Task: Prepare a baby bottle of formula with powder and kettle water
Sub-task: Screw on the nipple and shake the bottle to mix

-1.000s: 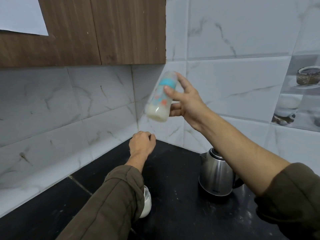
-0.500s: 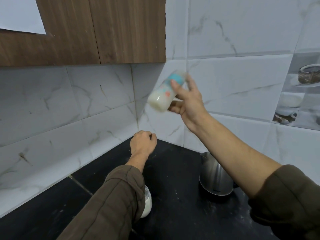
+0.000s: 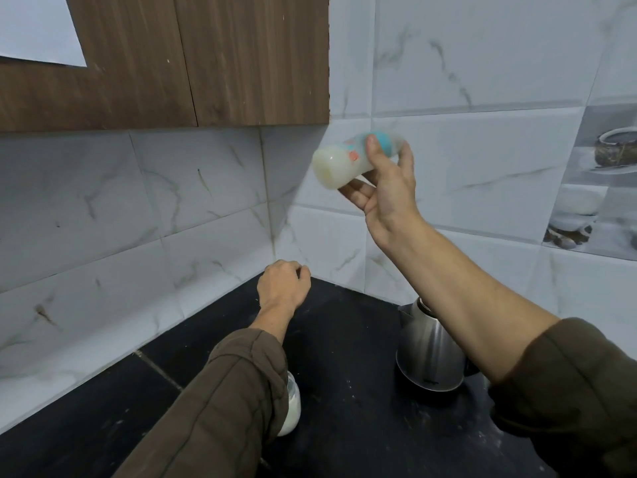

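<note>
My right hand [image 3: 386, 188] grips a baby bottle [image 3: 341, 160] raised high in front of the tiled wall. The bottle lies almost sideways, its base toward me and its teal collar under my fingers; milky liquid fills it and it is motion-blurred. My left hand [image 3: 281, 288] hovers low over the black counter [image 3: 344, 339] with fingers curled and nothing seen in it. A steel kettle [image 3: 429, 353] stands on the counter under my right forearm. A glass jar of white powder [image 3: 291, 408] is half hidden behind my left sleeve.
A wooden wall cabinet [image 3: 206, 60] hangs overhead at the upper left. White marble tiles meet in a corner behind the counter. White specks dust the dark counter near the kettle.
The bottle has swung from nearly upright to almost horizontal and shifted right and a little lower in my right hand. My left hand has stayed in place.
</note>
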